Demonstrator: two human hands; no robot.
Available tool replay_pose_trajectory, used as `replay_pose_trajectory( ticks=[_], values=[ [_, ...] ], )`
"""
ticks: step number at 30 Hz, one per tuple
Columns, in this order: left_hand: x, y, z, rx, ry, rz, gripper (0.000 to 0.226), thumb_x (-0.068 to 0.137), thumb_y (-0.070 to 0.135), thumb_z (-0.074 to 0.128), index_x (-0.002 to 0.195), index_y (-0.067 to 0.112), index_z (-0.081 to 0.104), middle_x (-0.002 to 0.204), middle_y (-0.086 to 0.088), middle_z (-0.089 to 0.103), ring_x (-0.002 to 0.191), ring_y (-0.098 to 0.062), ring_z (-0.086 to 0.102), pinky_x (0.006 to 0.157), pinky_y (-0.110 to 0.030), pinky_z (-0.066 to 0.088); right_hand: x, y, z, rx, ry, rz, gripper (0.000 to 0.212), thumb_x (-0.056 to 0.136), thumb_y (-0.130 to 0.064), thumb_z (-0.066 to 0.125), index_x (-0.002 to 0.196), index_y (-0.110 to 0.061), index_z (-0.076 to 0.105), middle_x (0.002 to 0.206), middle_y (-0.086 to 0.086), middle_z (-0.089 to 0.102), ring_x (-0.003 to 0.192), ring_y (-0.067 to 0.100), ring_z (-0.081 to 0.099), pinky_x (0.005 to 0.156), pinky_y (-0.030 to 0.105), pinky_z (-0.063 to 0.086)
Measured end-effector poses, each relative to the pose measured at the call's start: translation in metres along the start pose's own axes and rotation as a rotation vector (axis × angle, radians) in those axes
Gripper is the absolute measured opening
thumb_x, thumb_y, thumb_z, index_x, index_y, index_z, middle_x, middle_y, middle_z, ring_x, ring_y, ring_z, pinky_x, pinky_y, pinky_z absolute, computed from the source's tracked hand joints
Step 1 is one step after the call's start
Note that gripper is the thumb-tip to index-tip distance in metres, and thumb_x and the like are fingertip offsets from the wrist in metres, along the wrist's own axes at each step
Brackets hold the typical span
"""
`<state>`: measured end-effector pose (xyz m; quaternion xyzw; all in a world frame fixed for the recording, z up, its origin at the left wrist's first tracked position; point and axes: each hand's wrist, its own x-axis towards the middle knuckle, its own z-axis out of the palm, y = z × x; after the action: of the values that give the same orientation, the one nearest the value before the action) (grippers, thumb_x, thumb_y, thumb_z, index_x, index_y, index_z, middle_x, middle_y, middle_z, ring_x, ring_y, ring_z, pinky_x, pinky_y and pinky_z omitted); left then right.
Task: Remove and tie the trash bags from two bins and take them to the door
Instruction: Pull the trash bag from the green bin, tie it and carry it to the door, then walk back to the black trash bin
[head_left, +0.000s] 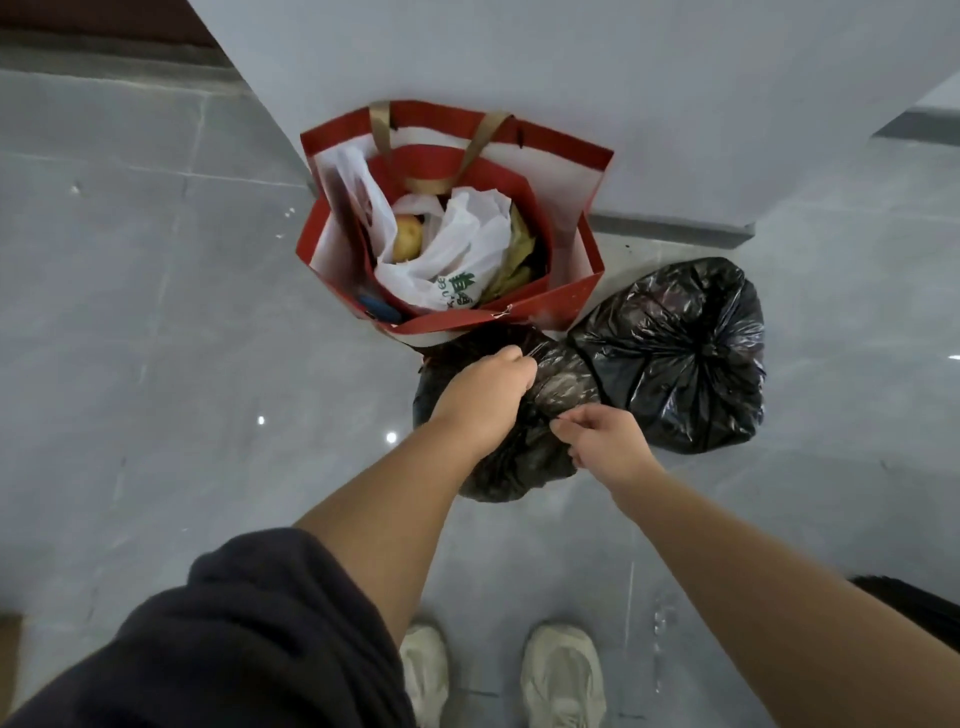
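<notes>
Floor (156, 312): we look down on grey tiles, with every bag standing on them.
Wall (571, 62): a white corner juts toward us, and the red bag sits against it.
Sleeve (234, 639): dark cloth fills the lower left and is cut off by the edge.
Red bag (566, 299): an open paper carrier with a second red bag nested inside. We see white plastic bags (467, 244), a round yellow item (406, 238) and something blue (382, 307). What lies deeper is hidden.
Tied bag (675, 353): black and knotted at the top, it stands to the right of the red bag. We cannot see its contents.
Near bag (519, 467): black, it touches both the tied bag and the red bag. Our arms hide much of it, and whether it is knotted we cannot tell.
Left hand (485, 400): fingers are curled around the near bag's top.
Right hand (605, 441): it pinches a fold of the same bag, close to the left hand but apart from it.
Shoes (563, 670): a pale pair at the bottom edge, partly cut off.
</notes>
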<state>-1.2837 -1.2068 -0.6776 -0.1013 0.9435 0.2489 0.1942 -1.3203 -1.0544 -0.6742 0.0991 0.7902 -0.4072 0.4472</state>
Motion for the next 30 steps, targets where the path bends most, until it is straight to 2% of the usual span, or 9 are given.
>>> replay_pose_trajectory(
  ticks=[3,6,8,10,13,16,23,27,30],
  values=[
    [0.004,-0.004,0.029,-0.088,0.001,-0.023,0.027,0.094,0.012,0.049,0.121,0.015,0.051,0.128,-0.001,0.047,0.107,-0.023,0.053,0.077,-0.035,0.046,0.02,0.02,0.004,0.181,0.035,0.176,0.012,0.09,-0.012,0.062,0.078,-0.012,0.062,0.069,0.003,0.056,0.064,0.014,0.053,0.07,0.028,0.051],
    [-0.018,-0.02,0.053,-0.054,0.071,-0.183,0.051,0.09,0.022,0.056,0.137,0.02,0.038,0.144,0.001,0.035,0.126,-0.021,0.041,0.094,-0.036,0.048,0.036,0.034,0.003,0.262,0.056,0.254,0.007,0.09,-0.009,0.062,0.082,-0.007,0.063,0.07,0.005,0.056,0.063,0.015,0.054,0.067,0.028,0.053],
    [-0.037,-0.032,0.067,-0.043,0.04,-0.359,0.067,0.086,0.028,0.061,0.143,0.023,0.026,0.146,-0.004,0.029,0.127,-0.026,0.039,0.094,-0.041,0.048,0.039,0.044,0.003,0.135,0.075,0.197,0.006,0.088,-0.013,0.065,0.089,-0.008,0.065,0.074,0.004,0.059,0.069,0.018,0.057,0.071,0.033,0.054],
    [-0.049,-0.041,0.078,-0.215,-0.025,-0.561,0.082,0.083,0.033,0.065,0.146,0.027,0.014,0.143,-0.009,0.029,0.122,-0.031,0.043,0.092,-0.046,0.049,0.036,0.05,0.005,-0.151,0.175,0.111,0.011,0.085,-0.021,0.067,0.093,-0.016,0.062,0.094,0.003,0.059,0.081,0.023,0.059,0.077,0.033,0.05],
    [-0.042,-0.045,0.092,-0.646,-0.089,-0.743,0.097,0.082,0.037,0.067,0.15,0.031,-0.001,0.144,-0.014,0.032,0.125,-0.034,0.044,0.099,-0.044,0.045,0.036,0.055,0.005,-0.289,0.244,0.081,0.046,0.082,-0.027,0.069,0.123,-0.027,0.049,0.126,0.005,0.038,0.097,0.029,0.054,0.082,0.036,0.048],
    [-0.017,-0.041,0.097,-0.861,-0.043,-0.741,0.099,0.083,0.036,0.067,0.151,0.03,-0.004,0.152,-0.012,0.027,0.133,-0.033,0.037,0.106,-0.043,0.039,0.049,0.057,0.009,-0.143,0.156,0.103,0.074,0.081,-0.028,0.07,0.143,-0.034,0.031,0.136,0.007,0.039,0.108,0.031,0.054,0.088,0.044,0.052],
    [-0.008,-0.063,0.098,-0.862,-0.042,-0.634,0.087,0.088,0.03,0.062,0.151,0.033,0.002,0.153,-0.005,0.029,0.136,-0.027,0.036,0.111,-0.044,0.033,0.067,0.076,0.016,0.014,0.169,0.045,0.086,0.058,-0.056,0.065,0.136,-0.05,0.029,0.135,0.003,0.051,0.11,0.027,0.06,0.091,0.05,0.052],
    [-0.036,-0.056,0.085,-0.802,-0.042,-0.629,0.088,0.089,0.027,0.063,0.152,0.026,0.002,0.153,-0.007,0.031,0.136,-0.026,0.036,0.104,-0.028,0.032,0.034,0.064,0.014,-0.108,0.19,0.025,0.077,0.083,-0.04,0.068,0.147,-0.035,0.026,0.153,0.003,0.025,0.134,0.023,0.037,0.106,0.036,0.036],
    [-0.063,-0.036,0.051,-0.737,-0.059,-0.584,0.085,0.089,0.025,0.064,0.152,0.021,0.007,0.154,-0.004,0.028,0.138,-0.023,0.032,0.1,-0.023,0.029,-0.003,0.053,0.003,-0.195,0.188,-0.023,0.075,0.085,-0.035,0.068,0.148,-0.03,0.027,0.153,0.005,0.026,0.139,0.021,0.03,0.109,0.036,0.03]
  ],
)
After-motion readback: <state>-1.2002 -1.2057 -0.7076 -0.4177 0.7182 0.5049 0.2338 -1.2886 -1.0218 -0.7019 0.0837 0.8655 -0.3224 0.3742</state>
